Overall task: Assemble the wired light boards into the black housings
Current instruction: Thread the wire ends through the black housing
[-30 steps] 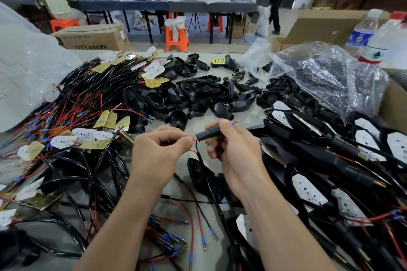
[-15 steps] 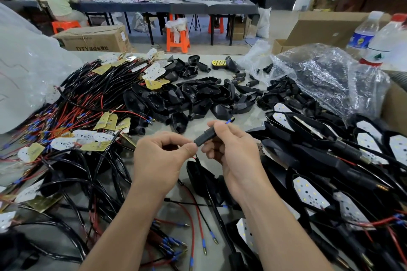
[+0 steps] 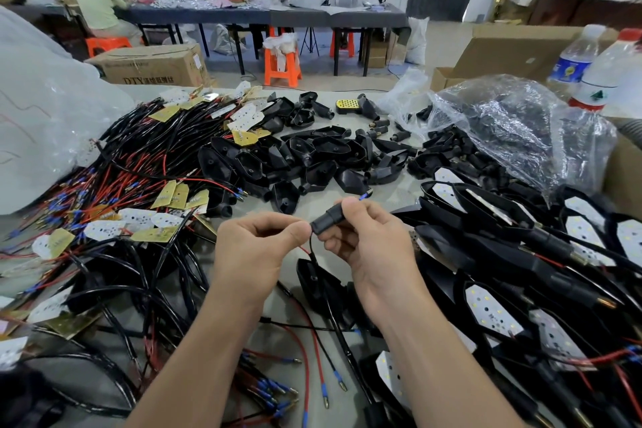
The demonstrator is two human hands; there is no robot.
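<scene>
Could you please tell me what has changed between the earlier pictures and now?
The left hand has moved right, closing the small gap to the near end of the short black tubular sleeve. Nothing was taken or let go: the right hand still grips the sleeve, the left still pinches the red and black wires, and the blue wire tip still pokes out.

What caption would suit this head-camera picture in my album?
Left hand pinches wires at a black sleeve gripped by the right hand, amid black housings and wired light boards.
</scene>
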